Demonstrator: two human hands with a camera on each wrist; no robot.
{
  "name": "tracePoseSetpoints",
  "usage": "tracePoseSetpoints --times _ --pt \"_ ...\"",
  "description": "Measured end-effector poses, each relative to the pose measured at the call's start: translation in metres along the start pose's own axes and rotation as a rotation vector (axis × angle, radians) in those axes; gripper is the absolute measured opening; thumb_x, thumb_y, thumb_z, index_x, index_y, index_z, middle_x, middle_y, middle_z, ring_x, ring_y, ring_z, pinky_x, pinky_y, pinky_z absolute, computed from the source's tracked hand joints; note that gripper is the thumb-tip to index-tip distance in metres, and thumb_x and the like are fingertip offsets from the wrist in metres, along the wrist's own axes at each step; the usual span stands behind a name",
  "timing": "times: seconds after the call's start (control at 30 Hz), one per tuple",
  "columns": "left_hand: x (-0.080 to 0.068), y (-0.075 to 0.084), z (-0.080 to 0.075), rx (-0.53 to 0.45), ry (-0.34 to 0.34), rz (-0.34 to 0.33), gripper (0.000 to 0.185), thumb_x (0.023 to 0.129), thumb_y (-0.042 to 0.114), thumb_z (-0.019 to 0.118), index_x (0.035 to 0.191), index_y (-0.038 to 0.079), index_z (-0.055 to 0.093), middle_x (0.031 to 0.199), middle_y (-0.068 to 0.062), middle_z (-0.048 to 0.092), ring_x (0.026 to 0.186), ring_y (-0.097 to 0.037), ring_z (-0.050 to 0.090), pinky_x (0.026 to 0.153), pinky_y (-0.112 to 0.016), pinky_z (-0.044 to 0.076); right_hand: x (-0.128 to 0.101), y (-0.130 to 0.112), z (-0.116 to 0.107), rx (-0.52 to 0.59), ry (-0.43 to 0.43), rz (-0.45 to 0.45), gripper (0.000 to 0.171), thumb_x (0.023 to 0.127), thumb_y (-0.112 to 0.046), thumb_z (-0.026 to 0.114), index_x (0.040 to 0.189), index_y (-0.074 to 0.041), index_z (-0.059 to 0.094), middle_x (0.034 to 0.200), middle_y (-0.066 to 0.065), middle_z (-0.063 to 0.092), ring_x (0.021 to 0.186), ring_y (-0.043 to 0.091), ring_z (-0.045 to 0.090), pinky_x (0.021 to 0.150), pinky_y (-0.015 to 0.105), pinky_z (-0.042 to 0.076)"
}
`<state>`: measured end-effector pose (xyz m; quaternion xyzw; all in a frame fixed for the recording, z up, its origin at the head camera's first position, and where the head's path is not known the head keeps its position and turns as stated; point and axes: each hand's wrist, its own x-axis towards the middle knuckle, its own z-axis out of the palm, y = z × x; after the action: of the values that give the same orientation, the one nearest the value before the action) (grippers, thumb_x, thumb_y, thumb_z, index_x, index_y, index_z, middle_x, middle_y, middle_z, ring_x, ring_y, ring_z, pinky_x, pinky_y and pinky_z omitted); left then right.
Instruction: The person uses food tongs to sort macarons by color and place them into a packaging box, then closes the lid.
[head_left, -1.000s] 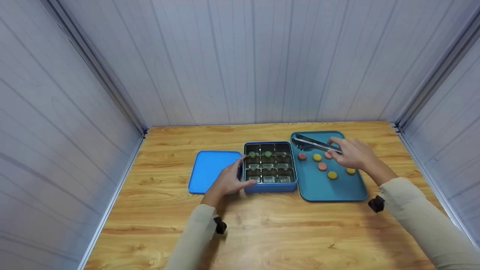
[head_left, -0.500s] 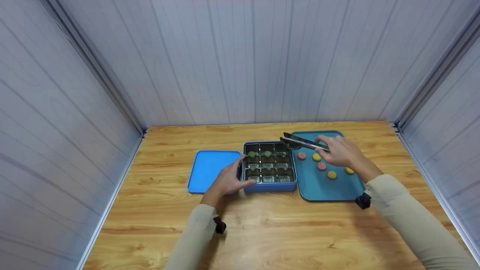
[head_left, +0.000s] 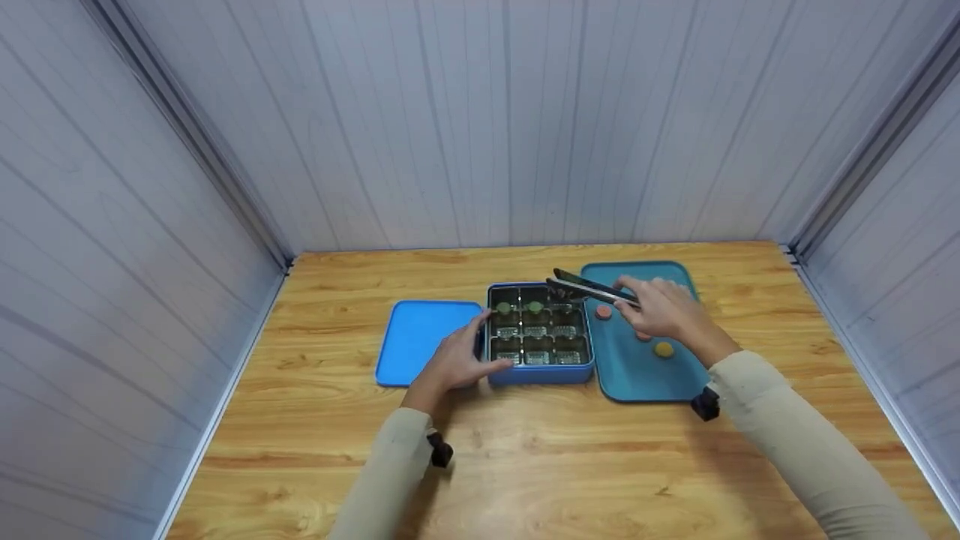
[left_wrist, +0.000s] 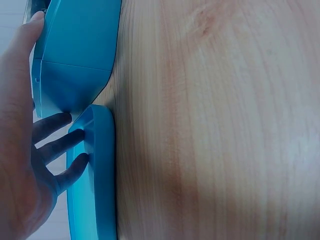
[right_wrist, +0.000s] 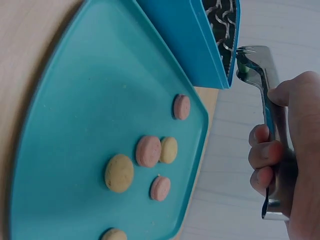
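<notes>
A blue box (head_left: 540, 373) with a grid of compartments stands mid-table, two green cookies (head_left: 518, 307) in its back row. My left hand (head_left: 469, 352) rests against its left front corner, thumb along the box wall (left_wrist: 75, 65) and straight fingers (left_wrist: 60, 145) touching the lid (left_wrist: 97, 190). My right hand (head_left: 656, 309) grips metal tongs (head_left: 592, 288), whose tips hover over the box's back right compartment. In the right wrist view the tongs' tips (right_wrist: 250, 65) sit above the box edge (right_wrist: 185, 40); I cannot tell if they hold anything.
The blue lid (head_left: 420, 337) lies flat left of the box. A teal tray (head_left: 637, 375) on the right carries several pink and yellow cookies (right_wrist: 148, 150). Grey panel walls close in the wooden table (head_left: 525, 465) on three sides.
My right hand has carried the tongs leftward, from above the tray to above the box's back right corner. The left hand has stayed on the box.
</notes>
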<state>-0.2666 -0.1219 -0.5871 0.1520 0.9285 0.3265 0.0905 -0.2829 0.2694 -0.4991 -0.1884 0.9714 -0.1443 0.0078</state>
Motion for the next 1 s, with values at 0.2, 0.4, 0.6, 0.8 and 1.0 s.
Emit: tracePoseSetpoints --times 0.2,0.4,0.6,0.8,1.0 --pt "0.001 0.000 0.000 -0.002 -0.004 -0.002 0.110 0.094 0.064 0.083 0.181 0.026 0.027 0.180 -0.021 0.043 0.165 -0.049 0.045 0.134 -0.073 0.037 0.001 -0.002 0.009 -0.013 0.015 0.007 0.038 0.114 -0.031 0.062 0.146 -0.011 0.068 0.056 -0.003 0.039 0.048 0.014 0.034 0.048 0.029 0.026" --pt "0.000 -0.001 0.001 0.005 0.006 0.006 0.109 0.094 0.064 0.083 0.181 0.026 0.028 0.179 -0.021 0.045 0.165 -0.049 0.046 0.133 -0.072 0.038 0.001 -0.002 0.015 -0.012 0.031 0.002 0.038 0.114 -0.029 0.063 0.146 -0.010 0.069 0.056 -0.003 0.038 0.047 0.013 0.032 0.048 0.029 0.025" --pt "0.000 0.000 0.000 0.014 0.008 0.020 0.109 0.095 0.063 0.083 0.180 0.024 0.029 0.178 -0.022 0.047 0.163 -0.050 0.048 0.132 -0.072 0.039 0.001 -0.001 0.019 -0.016 0.044 -0.021 0.035 0.113 -0.027 0.064 0.142 -0.009 0.071 0.056 -0.004 0.037 0.048 0.012 0.029 0.049 0.029 0.023" --pt "0.001 -0.001 0.001 0.015 0.006 0.019 0.110 0.095 0.064 0.082 0.181 0.024 0.028 0.178 -0.022 0.046 0.163 -0.049 0.047 0.133 -0.071 0.040 0.000 -0.002 0.019 -0.022 0.044 -0.018 0.036 0.113 -0.027 0.064 0.142 -0.009 0.071 0.056 -0.004 0.037 0.048 0.012 0.030 0.049 0.029 0.024" --pt "0.001 -0.001 0.001 0.013 0.005 0.024 0.111 0.095 0.064 0.082 0.181 0.022 0.027 0.180 -0.021 0.044 0.165 -0.048 0.046 0.134 -0.071 0.038 -0.001 -0.001 0.020 -0.010 0.045 -0.007 0.040 0.112 -0.030 0.064 0.145 -0.007 0.069 0.057 -0.004 0.036 0.049 0.012 0.030 0.049 0.028 0.024"
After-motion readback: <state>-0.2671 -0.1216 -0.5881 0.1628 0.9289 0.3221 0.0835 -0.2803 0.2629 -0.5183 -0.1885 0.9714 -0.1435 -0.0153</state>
